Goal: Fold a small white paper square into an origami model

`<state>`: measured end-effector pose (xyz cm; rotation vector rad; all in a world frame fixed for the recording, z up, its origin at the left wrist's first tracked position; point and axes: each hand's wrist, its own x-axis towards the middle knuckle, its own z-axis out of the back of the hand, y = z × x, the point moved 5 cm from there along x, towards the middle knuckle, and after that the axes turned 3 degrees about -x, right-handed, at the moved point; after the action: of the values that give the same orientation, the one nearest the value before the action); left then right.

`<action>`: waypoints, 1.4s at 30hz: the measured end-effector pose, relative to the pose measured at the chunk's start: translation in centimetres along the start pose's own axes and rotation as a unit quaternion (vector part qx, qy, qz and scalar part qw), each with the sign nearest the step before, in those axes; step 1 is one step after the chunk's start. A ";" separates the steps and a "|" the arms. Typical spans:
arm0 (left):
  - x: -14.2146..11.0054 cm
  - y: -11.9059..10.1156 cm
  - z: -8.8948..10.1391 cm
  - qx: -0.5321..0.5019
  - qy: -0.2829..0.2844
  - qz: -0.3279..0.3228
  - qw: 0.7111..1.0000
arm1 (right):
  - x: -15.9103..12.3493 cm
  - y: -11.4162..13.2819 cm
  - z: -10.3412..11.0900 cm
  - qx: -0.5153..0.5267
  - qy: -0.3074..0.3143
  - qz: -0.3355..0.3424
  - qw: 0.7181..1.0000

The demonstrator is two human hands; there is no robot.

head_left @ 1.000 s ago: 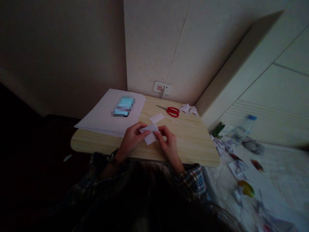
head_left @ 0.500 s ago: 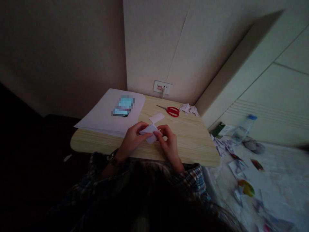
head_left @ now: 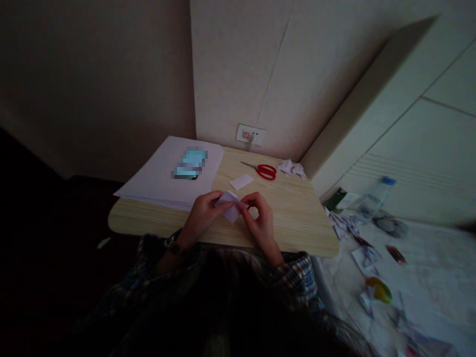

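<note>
Between my two hands is a small folded piece of white paper [head_left: 231, 212], held just above the near part of the wooden table [head_left: 293, 218]. My left hand [head_left: 205, 210] pinches its left side, thumb across the front. At its right corner, the thumb and fingertips of my right hand [head_left: 259, 215] are closed on the paper. A small white paper rectangle [head_left: 241, 181] lies flat just beyond my hands. Farther back rest scissors [head_left: 266, 171] with red handles, their blades pointing left.
Large white sheets [head_left: 148, 178] cover the table's left side, with a phone [head_left: 191, 163] on top. Folded paper pieces [head_left: 285, 167] sit at the back right corner. A wall socket [head_left: 251, 134] holds a plug. Right of the table, a plastic bottle [head_left: 377, 198] and scattered papers lie on a pale surface.
The folded paper has shifted slightly left and tilted in my fingers. My right fingertips now pinch its right corner. Scissors, phone and sheets stay where they were.
</note>
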<state>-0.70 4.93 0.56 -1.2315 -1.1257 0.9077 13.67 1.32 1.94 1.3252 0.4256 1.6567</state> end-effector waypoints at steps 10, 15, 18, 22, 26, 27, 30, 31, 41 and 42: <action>-0.1 -0.3 0.2 0.022 -0.036 -0.034 0.999 | 0.0 0.7 0.3 -0.031 -0.016 0.043 0.998; -0.2 -0.8 0.5 0.046 -0.070 -0.047 0.995 | 0.0 1.1 0.5 -0.055 -0.027 0.079 0.995; -0.2 -0.8 0.4 0.035 -0.063 -0.038 0.997 | -0.1 1.4 0.6 -0.061 -0.030 0.102 0.992; -0.3 -0.4 0.5 0.019 -0.058 -0.027 0.998 | -0.3 1.5 0.7 -0.058 -0.028 0.112 0.992; -0.4 -0.2 0.6 0.007 -0.074 -0.015 0.997 | -0.5 1.8 0.7 -0.056 -0.024 0.128 0.990; -0.4 -0.3 0.7 0.006 -0.077 -0.013 0.997 | -0.5 1.8 0.8 -0.058 -0.023 0.131 0.989; -0.5 -0.3 0.7 0.002 -0.082 -0.011 0.997 | -0.5 1.9 0.8 -0.058 -0.021 0.137 0.989; -0.5 -0.2 0.7 -0.001 -0.083 -0.012 0.997 | -0.5 1.9 0.8 -0.057 -0.019 0.138 0.989; -0.5 -0.2 0.7 -0.013 -0.071 -0.001 0.997 | -0.7 2.0 0.6 -0.067 -0.001 0.144 0.987; -0.5 -0.3 0.6 -0.015 -0.068 0.000 0.998 | -0.7 2.0 0.6 -0.067 -0.002 0.145 0.987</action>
<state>-1.41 4.56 0.74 -1.2084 -1.2510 0.9912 13.33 -0.44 3.25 1.3355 0.1185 1.8853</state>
